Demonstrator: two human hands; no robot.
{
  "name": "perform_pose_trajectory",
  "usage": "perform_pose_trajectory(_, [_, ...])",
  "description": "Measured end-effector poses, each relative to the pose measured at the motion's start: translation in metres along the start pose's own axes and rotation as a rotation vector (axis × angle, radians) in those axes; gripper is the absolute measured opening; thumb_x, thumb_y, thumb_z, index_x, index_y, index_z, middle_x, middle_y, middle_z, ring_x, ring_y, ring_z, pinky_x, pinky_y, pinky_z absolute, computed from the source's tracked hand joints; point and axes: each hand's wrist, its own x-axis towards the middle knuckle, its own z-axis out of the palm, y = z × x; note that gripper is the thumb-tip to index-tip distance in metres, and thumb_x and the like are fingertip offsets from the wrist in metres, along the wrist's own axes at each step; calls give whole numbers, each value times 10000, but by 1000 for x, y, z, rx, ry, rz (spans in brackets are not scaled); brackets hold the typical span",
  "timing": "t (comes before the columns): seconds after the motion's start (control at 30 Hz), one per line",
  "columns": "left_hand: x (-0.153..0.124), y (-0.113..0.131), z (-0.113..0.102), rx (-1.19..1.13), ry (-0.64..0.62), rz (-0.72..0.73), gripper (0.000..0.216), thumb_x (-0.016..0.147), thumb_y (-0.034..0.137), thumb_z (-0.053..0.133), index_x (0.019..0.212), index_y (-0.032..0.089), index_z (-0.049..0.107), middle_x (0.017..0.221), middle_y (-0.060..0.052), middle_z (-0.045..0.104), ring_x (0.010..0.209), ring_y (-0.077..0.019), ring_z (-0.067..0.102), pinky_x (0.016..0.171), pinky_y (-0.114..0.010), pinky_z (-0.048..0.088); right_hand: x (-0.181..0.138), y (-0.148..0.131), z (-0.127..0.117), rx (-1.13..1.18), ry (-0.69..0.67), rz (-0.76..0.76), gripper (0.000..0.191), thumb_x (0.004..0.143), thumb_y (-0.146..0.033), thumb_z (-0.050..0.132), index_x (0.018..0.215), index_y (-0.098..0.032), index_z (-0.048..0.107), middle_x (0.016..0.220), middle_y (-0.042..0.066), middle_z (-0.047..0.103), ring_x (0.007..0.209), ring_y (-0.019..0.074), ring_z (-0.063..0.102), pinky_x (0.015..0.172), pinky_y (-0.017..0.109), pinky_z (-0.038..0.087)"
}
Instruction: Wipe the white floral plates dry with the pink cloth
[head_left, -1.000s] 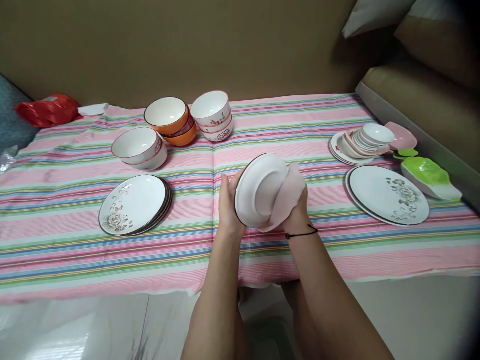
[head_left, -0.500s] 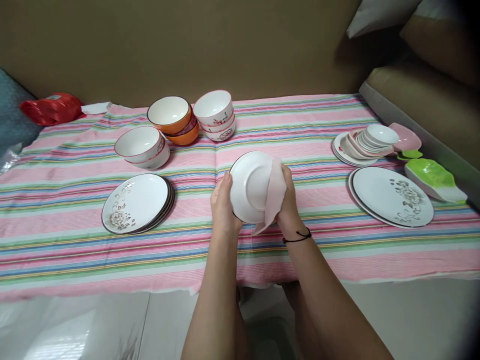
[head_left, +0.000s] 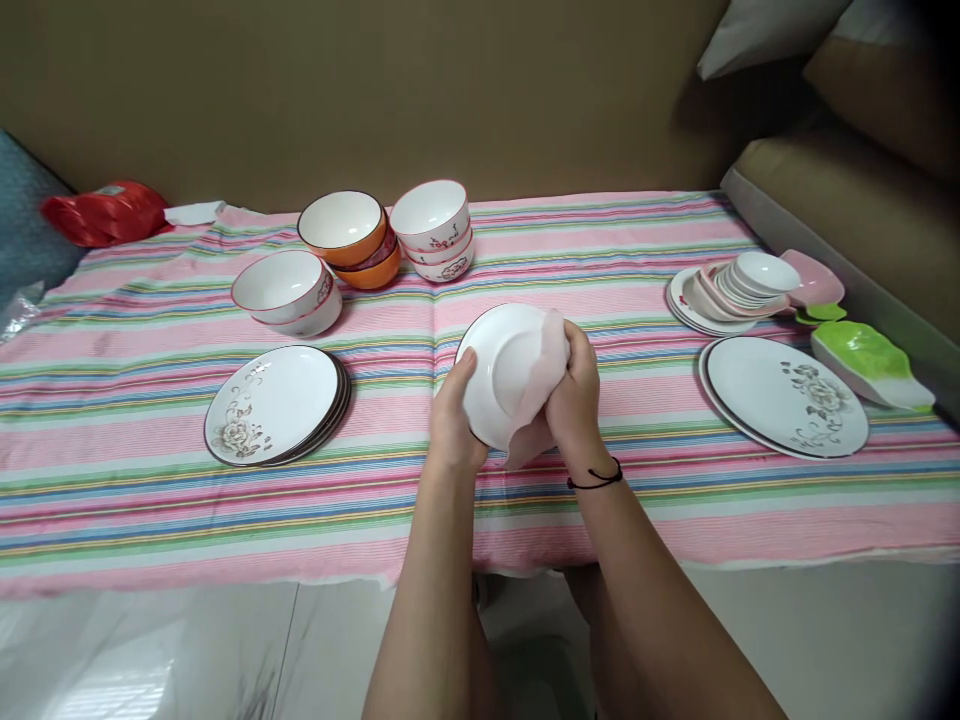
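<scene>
A white plate [head_left: 491, 350] with a dark rim is held up above the striped cloth, its underside and foot ring facing me. My left hand [head_left: 456, 410] grips its left edge, thumb on the underside and fingers hidden behind. On the opposite edge, my right hand [head_left: 576, 390] is closed on a pale pink cloth [head_left: 546, 375] that wraps over the plate's rim. The cloth's lower corner hangs below the plate. A black cord bracelet circles my right wrist.
Stacked bowls [head_left: 341, 225] stand at the back left, near flowered plates [head_left: 274, 405]. To the right are more flowered plates [head_left: 780, 395], a pile of small dishes [head_left: 765, 272] and a green leaf-shaped dish [head_left: 862, 350]. A red bundle [head_left: 109, 213] lies far left.
My right hand has shifted the cloth slightly along the plate's right edge, and its fingers are more curled. The plate has turned a little; my left thumb reaches further onto its underside.
</scene>
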Motion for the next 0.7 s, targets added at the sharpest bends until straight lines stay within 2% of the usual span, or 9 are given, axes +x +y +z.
perform_pose_trajectory(0.13, [1, -1, 0, -60, 39, 54, 327, 795, 378, 613, 1020, 154, 688, 938, -63, 735, 1054, -279, 647, 944, -354, 508, 0, -4, 0, -208, -93, -274, 469, 920, -258, 356, 1385, -236, 417, 1418, 96, 462, 1316, 234, 409, 1081, 475, 346])
perform_pose_trajectory(0.27, [2, -2, -3, -94, 37, 92, 391, 816, 446, 595, 1071, 160, 676, 1031, -72, 724, 1117, -273, 617, 975, -338, 490, -3, -11, 3, -364, -201, -486, 498, 952, -263, 295, 1447, -223, 326, 1518, 69, 346, 1417, 233, 267, 1144, 511, 254])
perform_pose_trajectory(0.47, [2, 0, -6, -93, 28, 124, 403, 834, 450, 574, 1076, 144, 677, 1056, -90, 716, 1169, -266, 586, 1006, -316, 462, -7, -17, 5, -414, -298, -594, 482, 972, -363, 327, 1437, -238, 361, 1535, 50, 320, 1440, 268, 208, 1132, 554, 244])
perform_pose_trajectory(0.7, [-1, -1, -4, -73, 21, 149, 345, 799, 389, 619, 1032, 147, 695, 1008, -79, 726, 1125, -263, 614, 988, -318, 474, -4, -20, 4, -259, -223, -618, 411, 973, -323, 372, 1358, -234, 486, 1471, 40, 434, 1413, 231, 297, 1139, 508, 293])
